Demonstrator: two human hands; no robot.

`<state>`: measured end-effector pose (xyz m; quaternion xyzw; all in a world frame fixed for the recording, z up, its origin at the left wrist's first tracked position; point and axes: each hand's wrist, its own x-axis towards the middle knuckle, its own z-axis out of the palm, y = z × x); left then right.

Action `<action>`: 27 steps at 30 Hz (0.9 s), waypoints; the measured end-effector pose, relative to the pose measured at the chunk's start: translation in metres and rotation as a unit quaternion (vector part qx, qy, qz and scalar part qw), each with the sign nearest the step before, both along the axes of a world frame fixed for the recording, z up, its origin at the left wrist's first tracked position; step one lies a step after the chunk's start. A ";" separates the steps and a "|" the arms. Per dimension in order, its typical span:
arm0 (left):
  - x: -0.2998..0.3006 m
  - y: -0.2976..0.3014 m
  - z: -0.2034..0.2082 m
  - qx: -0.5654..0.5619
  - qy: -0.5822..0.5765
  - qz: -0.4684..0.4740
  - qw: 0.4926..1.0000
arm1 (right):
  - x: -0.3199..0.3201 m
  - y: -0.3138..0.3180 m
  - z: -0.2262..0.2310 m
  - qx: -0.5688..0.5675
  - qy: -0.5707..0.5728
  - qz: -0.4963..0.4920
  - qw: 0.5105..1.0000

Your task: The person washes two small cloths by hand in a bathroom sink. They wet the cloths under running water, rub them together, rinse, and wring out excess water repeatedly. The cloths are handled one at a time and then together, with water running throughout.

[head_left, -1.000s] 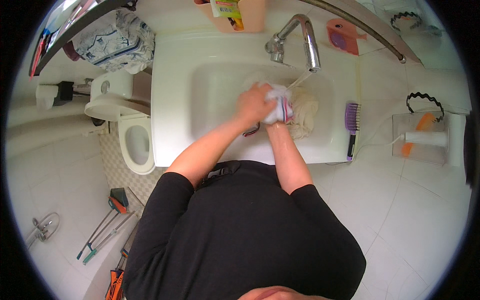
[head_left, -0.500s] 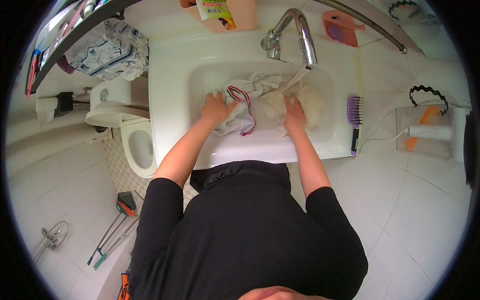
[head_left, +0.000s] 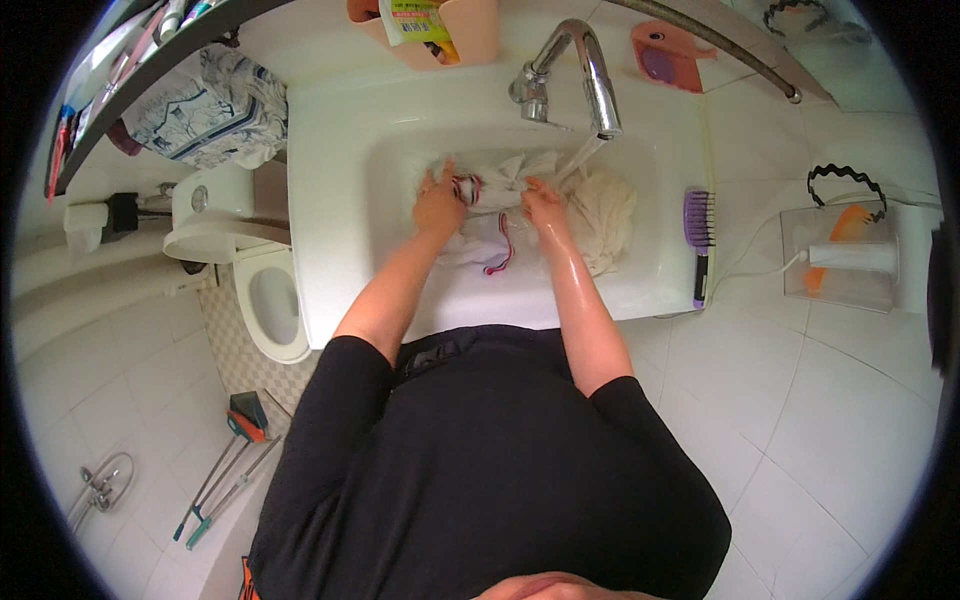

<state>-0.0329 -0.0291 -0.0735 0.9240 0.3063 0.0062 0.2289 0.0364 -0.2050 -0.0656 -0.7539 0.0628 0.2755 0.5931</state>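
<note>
Wet white cloth (head_left: 480, 245) with a red, white and dark cord (head_left: 504, 240) lies bunched in the white sink (head_left: 340, 230). My left hand (head_left: 437, 207) rests on the cloth's left part, fingers stretched out and apart, beside the looped end of the cord. Closer to the middle, my right hand (head_left: 545, 207) has its fingers closed on a fold of the white cloth. To the right of that hand sits a crumpled cream cloth (head_left: 606, 215). Water runs from the chrome faucet (head_left: 600, 95) onto the cloths' far edge.
On the sink's right rim lies a purple hairbrush (head_left: 700, 220). A peach-coloured holder (head_left: 475, 35) and a pink fish-shaped piece (head_left: 665, 60) stand behind the sink. The toilet (head_left: 272, 300) is to the left, with a broom and dustpan (head_left: 235, 440) nearer me.
My right hand has moved left from the cream cloth to the white cloth and closed on it. My left hand has shifted slightly; the cord's upper loop is now bunched beside it.
</note>
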 end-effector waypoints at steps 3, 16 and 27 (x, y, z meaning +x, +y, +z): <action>0.012 0.005 0.010 -0.448 -0.036 -0.016 0.893 | 0.003 0.010 -0.035 0.191 0.176 -0.163 0.952; -0.015 -0.068 0.134 -0.123 -0.148 -0.225 0.955 | -0.013 0.040 0.012 0.638 0.227 -0.061 0.734; 0.011 0.047 0.009 -0.242 0.049 0.015 0.969 | 0.017 0.014 0.051 0.363 0.159 -0.155 0.905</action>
